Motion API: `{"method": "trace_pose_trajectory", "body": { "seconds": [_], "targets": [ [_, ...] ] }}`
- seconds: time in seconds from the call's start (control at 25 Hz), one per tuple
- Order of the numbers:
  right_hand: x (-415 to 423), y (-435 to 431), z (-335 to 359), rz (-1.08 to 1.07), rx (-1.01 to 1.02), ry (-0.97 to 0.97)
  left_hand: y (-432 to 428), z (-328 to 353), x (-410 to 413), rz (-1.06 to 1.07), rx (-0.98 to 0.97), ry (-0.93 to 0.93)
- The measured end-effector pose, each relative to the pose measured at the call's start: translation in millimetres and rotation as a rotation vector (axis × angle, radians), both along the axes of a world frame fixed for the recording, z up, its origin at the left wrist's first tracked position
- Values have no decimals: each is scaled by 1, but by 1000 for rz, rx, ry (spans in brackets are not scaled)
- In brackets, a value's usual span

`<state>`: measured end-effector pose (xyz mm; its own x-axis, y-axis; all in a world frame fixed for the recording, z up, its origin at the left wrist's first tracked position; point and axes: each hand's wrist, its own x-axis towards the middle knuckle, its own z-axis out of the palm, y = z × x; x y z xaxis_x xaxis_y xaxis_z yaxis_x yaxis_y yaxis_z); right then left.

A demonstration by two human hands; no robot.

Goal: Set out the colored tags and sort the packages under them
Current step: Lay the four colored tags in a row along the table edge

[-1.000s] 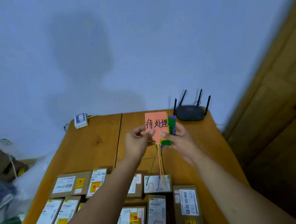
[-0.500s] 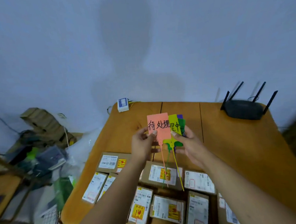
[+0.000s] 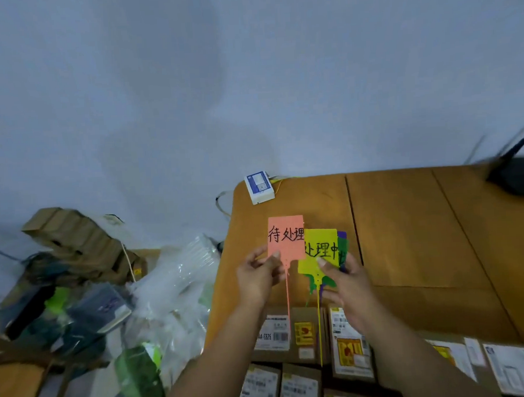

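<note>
My left hand (image 3: 259, 279) pinches an orange-pink tag (image 3: 286, 238) with black writing, its thin strap hanging down. Just to its right, my right hand (image 3: 344, 280) pinches a stack of tags: a yellow tag (image 3: 321, 247) in front, with green (image 3: 344, 247) and purple (image 3: 342, 234) edges showing behind. Both are held above the wooden table (image 3: 408, 236). Several brown packages (image 3: 287, 336) with white and yellow labels lie in rows on the table's near side, below my hands.
A small white box (image 3: 258, 188) with a cable sits at the table's far left corner. A black router (image 3: 517, 175) stands at the far right. Left of the table lies clutter: clear plastic bags (image 3: 180, 281), cardboard (image 3: 74, 238) and dark items.
The view has swung left, bringing the floor clutter into sight. My left hand has drawn the orange-pink tag up and left, away from the stack, uncovering more of the yellow tag.
</note>
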<state>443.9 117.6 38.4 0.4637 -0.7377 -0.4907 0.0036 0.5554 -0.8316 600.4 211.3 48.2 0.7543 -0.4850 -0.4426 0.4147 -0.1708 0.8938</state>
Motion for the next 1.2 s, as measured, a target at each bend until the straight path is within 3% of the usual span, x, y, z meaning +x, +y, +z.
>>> {"method": "trace_pose_trajectory", "body": {
  "seconds": [0.24, 0.52, 0.6, 0.72, 0.84, 0.92, 1.2],
  "targets": [
    [73, -14, -73, 2, 24, 67, -41, -91, 116, 73, 164, 2],
    [100, -28, -117, 29, -31, 160, -63, -157, 166, 66, 264, -21],
    [103, -32, -121, 25, -30, 168, -63, -162, 174, 17, 327, -160],
    [107, -37, -123, 16, -28, 161, -54, -165, 178, -196, 571, -681],
    [112, -42, -127, 7, -33, 151, -42, -176, 174, -579, 731, -1171],
    [114, -45, -128, -3, -35, 139, -40, -185, 181, -727, 813, -1252],
    [106, -59, -133, -29, -71, 108, -51, -185, 198, -652, 891, -1199]
  ]
}}
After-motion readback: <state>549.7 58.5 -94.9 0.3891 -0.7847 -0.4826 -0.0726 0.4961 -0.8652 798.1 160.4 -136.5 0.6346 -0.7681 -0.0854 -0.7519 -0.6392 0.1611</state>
